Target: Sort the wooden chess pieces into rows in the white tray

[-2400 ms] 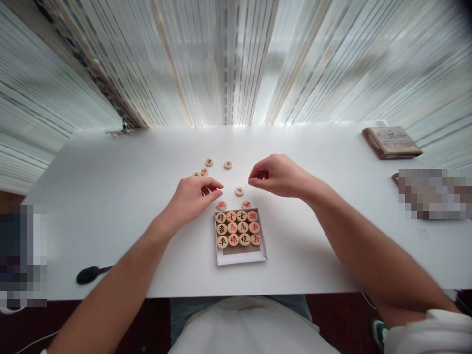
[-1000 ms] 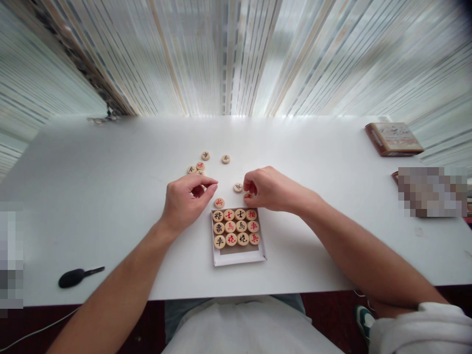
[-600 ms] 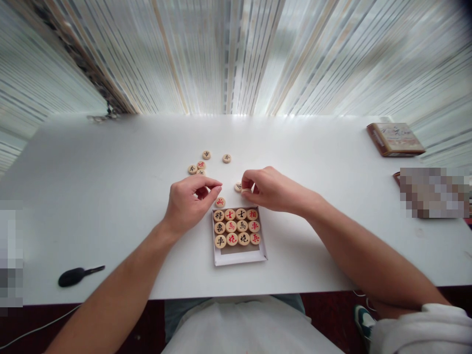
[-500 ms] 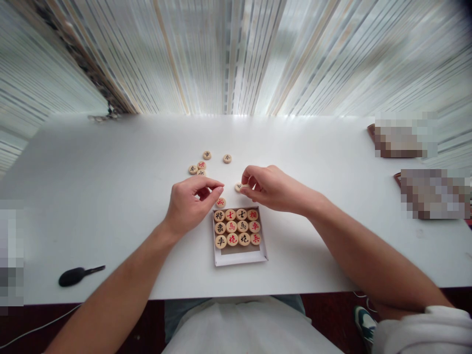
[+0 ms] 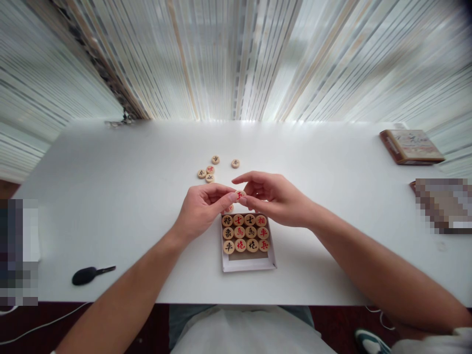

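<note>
Between my two hands, just beyond the box, a round wooden Chinese chess piece (image 5: 240, 195) shows a red character. My left hand (image 5: 202, 209) pinches its left edge with thumb and fingers. On the other side my right hand (image 5: 275, 199) has its thumb against the piece, its index finger raised above. Partly hidden under my hands, another red-marked piece (image 5: 229, 208) lies by the box's far edge. The shallow white box (image 5: 249, 266) holds several pieces in three rows, marked red or black, with a bare strip at the near side.
Farther back lie several loose pieces, among them a black-marked piece (image 5: 235, 163) and a red-marked piece (image 5: 210, 169). A black brush-like object (image 5: 84, 276) is at the front left. A brown boxed item (image 5: 411, 146) sits at the back right, near a blurred-out one (image 5: 442, 204).
The piece that my right hand gripped near the table is now lifted between both hands, a red character showing. My left hand has moved right to meet it. The camera view has shifted slightly.
</note>
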Demonstrator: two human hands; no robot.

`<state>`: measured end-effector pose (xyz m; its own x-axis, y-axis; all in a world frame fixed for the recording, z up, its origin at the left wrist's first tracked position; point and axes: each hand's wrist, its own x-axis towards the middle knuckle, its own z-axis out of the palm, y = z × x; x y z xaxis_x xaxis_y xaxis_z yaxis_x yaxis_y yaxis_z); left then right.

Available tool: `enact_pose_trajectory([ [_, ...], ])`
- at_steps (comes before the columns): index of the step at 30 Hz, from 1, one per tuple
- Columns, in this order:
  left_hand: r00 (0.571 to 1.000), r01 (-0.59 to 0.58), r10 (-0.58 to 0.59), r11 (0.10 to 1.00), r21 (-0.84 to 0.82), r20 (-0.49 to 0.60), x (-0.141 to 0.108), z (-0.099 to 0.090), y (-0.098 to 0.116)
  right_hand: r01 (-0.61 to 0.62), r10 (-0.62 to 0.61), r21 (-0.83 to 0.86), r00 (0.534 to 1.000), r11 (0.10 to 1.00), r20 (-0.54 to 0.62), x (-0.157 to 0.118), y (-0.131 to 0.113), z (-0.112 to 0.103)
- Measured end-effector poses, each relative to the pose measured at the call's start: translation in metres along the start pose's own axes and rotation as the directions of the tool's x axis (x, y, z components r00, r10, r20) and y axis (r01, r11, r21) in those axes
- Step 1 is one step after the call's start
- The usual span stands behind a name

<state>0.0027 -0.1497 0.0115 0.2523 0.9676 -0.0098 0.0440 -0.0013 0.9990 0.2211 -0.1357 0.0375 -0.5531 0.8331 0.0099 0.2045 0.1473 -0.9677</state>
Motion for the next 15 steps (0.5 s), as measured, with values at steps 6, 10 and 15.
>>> enact_pose_trajectory([
  [6, 0.998, -0.038, 0.038, 0.999, 0.008, -0.053, -0.0022, 0.002, 0.0008, -0.071, 0.075, 0.137, 0.997, 0.988, -0.024, 0.0003, 0.0026, 0.0032],
  [10, 0.991, -0.111, 0.115, 0.992, 0.057, -0.07, -0.0047, 0.0029, -0.0005, -0.088, 0.093, 0.084, 0.994, 0.993, -0.051, -0.0001, 0.0018, 0.003],
  [15, 0.967, -0.221, 0.237, 0.963, 0.155, -0.096, -0.0059, 0.0039, -0.0007, -0.079, 0.086, 0.096, 0.994, 0.992, -0.072, 0.0004, 0.0031, 0.0045],
])
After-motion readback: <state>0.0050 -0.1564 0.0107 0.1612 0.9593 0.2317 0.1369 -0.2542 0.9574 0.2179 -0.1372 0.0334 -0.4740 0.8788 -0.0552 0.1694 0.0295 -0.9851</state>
